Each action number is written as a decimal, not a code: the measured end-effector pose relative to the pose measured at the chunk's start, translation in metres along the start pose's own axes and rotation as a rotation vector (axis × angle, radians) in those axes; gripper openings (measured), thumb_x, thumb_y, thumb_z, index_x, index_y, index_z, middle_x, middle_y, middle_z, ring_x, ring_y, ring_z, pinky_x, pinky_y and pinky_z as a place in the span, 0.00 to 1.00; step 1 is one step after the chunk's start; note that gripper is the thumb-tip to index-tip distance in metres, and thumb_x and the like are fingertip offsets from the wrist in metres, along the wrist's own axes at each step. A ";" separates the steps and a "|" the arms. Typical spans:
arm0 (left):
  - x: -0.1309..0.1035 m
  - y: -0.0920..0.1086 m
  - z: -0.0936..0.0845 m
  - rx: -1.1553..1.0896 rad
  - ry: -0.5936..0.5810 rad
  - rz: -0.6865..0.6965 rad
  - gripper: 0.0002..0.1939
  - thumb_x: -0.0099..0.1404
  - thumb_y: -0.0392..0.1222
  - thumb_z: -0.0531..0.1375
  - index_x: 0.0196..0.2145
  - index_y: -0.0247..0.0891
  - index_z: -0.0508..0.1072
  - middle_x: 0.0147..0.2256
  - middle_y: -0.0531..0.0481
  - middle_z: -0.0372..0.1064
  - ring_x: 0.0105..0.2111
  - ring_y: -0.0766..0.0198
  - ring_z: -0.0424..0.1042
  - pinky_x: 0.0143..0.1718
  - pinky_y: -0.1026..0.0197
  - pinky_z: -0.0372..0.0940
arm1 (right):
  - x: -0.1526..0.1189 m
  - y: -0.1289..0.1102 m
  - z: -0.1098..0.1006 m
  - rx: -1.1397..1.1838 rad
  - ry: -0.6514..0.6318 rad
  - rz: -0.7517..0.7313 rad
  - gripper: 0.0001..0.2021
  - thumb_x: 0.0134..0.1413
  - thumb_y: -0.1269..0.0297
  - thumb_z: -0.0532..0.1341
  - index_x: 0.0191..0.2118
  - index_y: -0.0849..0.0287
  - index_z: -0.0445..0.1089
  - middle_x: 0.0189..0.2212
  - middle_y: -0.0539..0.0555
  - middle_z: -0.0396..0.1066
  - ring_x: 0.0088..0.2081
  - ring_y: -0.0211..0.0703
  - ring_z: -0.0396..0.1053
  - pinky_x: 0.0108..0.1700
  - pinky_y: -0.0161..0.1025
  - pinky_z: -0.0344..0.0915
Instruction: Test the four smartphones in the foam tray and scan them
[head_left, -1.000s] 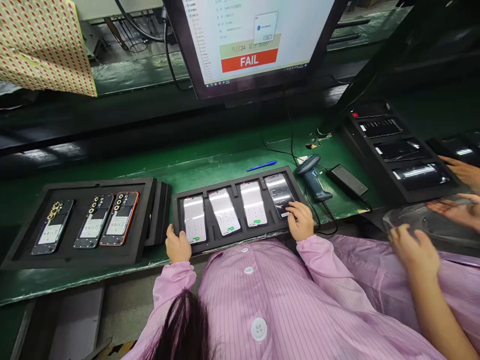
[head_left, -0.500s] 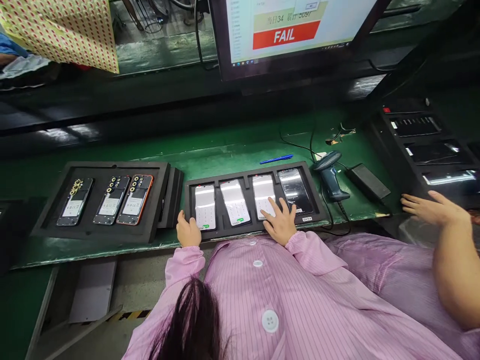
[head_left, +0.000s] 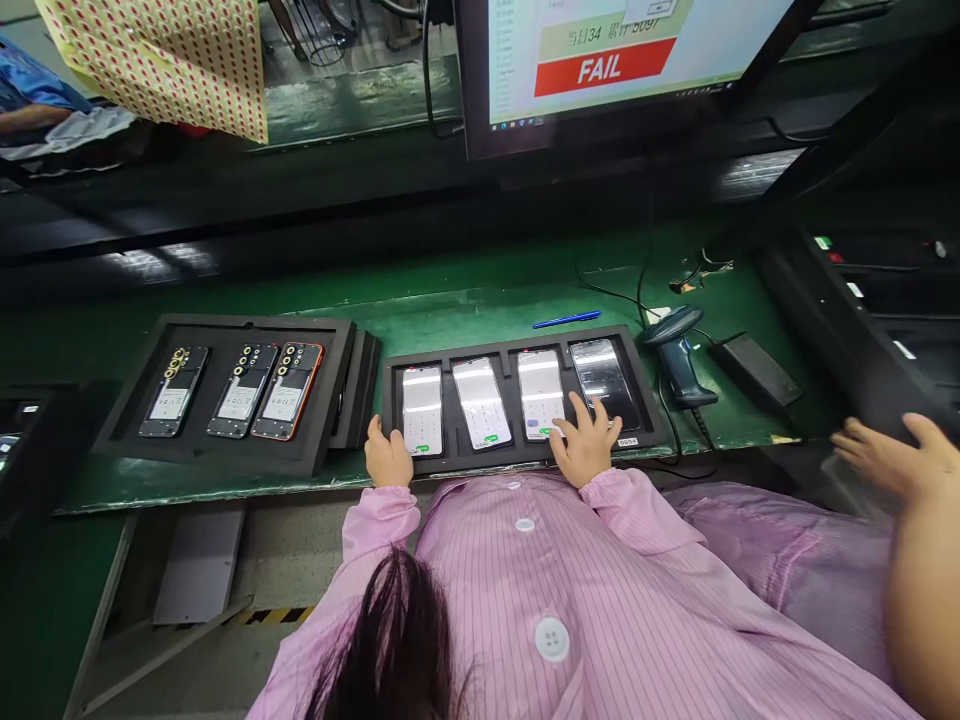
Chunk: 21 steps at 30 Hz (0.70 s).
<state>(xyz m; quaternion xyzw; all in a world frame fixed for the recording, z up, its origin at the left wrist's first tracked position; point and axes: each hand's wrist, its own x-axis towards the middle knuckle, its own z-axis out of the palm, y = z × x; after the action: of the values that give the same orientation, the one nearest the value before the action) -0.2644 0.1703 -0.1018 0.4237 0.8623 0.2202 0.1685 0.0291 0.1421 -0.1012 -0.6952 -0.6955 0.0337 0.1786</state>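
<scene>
A black foam tray [head_left: 466, 466] lies at the bench edge in front of me, with a row of phones in its slots. The leftmost phone [head_left: 423, 408], the second phone [head_left: 481, 400] and the third phone [head_left: 538, 385] show white keypad screens with a green button. The fourth phone [head_left: 604, 375] has a dark screen. My left hand [head_left: 388, 458] is closed round the tray's lower left corner. With fingers spread, my right hand [head_left: 585, 445] rests over the lower end of the fourth phone, its thumb beside the third; fingertip contact is hard to tell.
Left stands another black tray [head_left: 225, 455] with three opened phones, stacked on more trays. Rightward lie a blue pen [head_left: 567, 320], a barcode scanner [head_left: 679, 355] and a black adapter [head_left: 757, 368]. A monitor [head_left: 600, 150] reads FAIL. Another person's hand [head_left: 892, 455] is near trays at right.
My right hand has shifted from the third phone toward the fourth. The third phone's screen now shows a green button. At right, the other person's hand and the trays have moved. The view has shifted slightly.
</scene>
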 end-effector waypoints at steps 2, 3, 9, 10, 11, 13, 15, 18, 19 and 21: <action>0.000 -0.002 0.001 0.001 0.002 0.008 0.25 0.61 0.40 0.47 0.56 0.32 0.57 0.52 0.37 0.62 0.51 0.50 0.62 0.50 0.50 0.57 | 0.000 0.001 0.001 0.004 0.025 0.017 0.13 0.54 0.62 0.52 0.34 0.57 0.75 0.56 0.59 0.59 0.57 0.64 0.49 0.50 0.68 0.45; 0.000 -0.002 0.001 0.001 0.004 0.012 0.25 0.61 0.40 0.47 0.56 0.32 0.58 0.52 0.37 0.63 0.51 0.50 0.62 0.50 0.51 0.57 | 0.001 0.001 0.002 0.010 0.015 0.001 0.13 0.54 0.62 0.52 0.36 0.57 0.74 0.56 0.59 0.59 0.57 0.64 0.49 0.50 0.68 0.46; 0.001 -0.006 0.003 -0.003 0.022 0.023 0.24 0.61 0.40 0.47 0.55 0.33 0.59 0.52 0.39 0.64 0.51 0.51 0.63 0.50 0.52 0.58 | 0.007 -0.010 0.003 0.025 -0.127 -0.101 0.15 0.54 0.61 0.53 0.43 0.51 0.72 0.60 0.57 0.53 0.58 0.65 0.46 0.51 0.68 0.44; 0.001 -0.006 0.003 -0.003 0.022 0.022 0.24 0.61 0.40 0.47 0.55 0.33 0.59 0.52 0.38 0.64 0.51 0.51 0.63 0.50 0.52 0.58 | 0.007 -0.010 0.003 0.031 -0.125 -0.119 0.15 0.54 0.61 0.53 0.43 0.51 0.72 0.60 0.57 0.53 0.58 0.64 0.47 0.51 0.66 0.44; 0.001 -0.006 0.003 -0.004 0.020 0.018 0.24 0.61 0.40 0.47 0.56 0.33 0.58 0.52 0.38 0.63 0.51 0.51 0.63 0.50 0.52 0.57 | 0.007 -0.009 0.003 0.037 -0.104 -0.129 0.14 0.53 0.62 0.53 0.42 0.51 0.73 0.59 0.57 0.54 0.58 0.63 0.48 0.51 0.64 0.45; 0.001 -0.005 0.003 -0.008 0.013 0.012 0.25 0.61 0.40 0.47 0.56 0.32 0.58 0.52 0.37 0.63 0.51 0.51 0.62 0.50 0.52 0.57 | 0.005 -0.006 0.004 0.042 -0.011 -0.105 0.13 0.53 0.63 0.53 0.38 0.54 0.74 0.57 0.58 0.58 0.56 0.61 0.51 0.51 0.60 0.48; 0.000 -0.003 0.001 -0.014 0.006 0.005 0.25 0.61 0.40 0.47 0.56 0.32 0.58 0.52 0.37 0.63 0.51 0.51 0.62 0.51 0.52 0.57 | 0.003 -0.002 0.005 0.028 0.088 -0.046 0.12 0.52 0.64 0.53 0.32 0.58 0.74 0.54 0.60 0.61 0.55 0.60 0.53 0.50 0.56 0.50; -0.001 -0.001 0.000 -0.018 0.004 -0.012 0.25 0.61 0.40 0.47 0.56 0.32 0.58 0.52 0.37 0.62 0.52 0.52 0.62 0.51 0.52 0.57 | 0.000 0.000 0.006 0.017 0.109 -0.037 0.13 0.52 0.63 0.53 0.30 0.60 0.74 0.54 0.62 0.60 0.55 0.60 0.52 0.49 0.55 0.50; -0.001 -0.001 0.000 -0.019 0.003 -0.016 0.25 0.61 0.40 0.47 0.56 0.32 0.58 0.52 0.37 0.62 0.52 0.52 0.62 0.51 0.52 0.57 | 0.000 -0.001 0.006 0.028 0.075 -0.074 0.13 0.52 0.63 0.53 0.32 0.59 0.74 0.55 0.61 0.59 0.55 0.60 0.52 0.49 0.55 0.50; 0.000 -0.001 0.000 -0.021 0.002 -0.017 0.25 0.61 0.40 0.47 0.56 0.33 0.58 0.52 0.38 0.62 0.52 0.51 0.62 0.51 0.52 0.57 | 0.001 -0.004 0.005 0.058 -0.018 -0.156 0.13 0.52 0.62 0.54 0.36 0.56 0.75 0.57 0.59 0.57 0.57 0.60 0.50 0.49 0.56 0.49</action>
<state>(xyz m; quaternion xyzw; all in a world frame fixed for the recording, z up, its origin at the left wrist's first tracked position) -0.2649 0.1692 -0.1027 0.4143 0.8637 0.2283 0.1740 0.0239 0.1437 -0.1049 -0.6330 -0.7479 0.0457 0.1944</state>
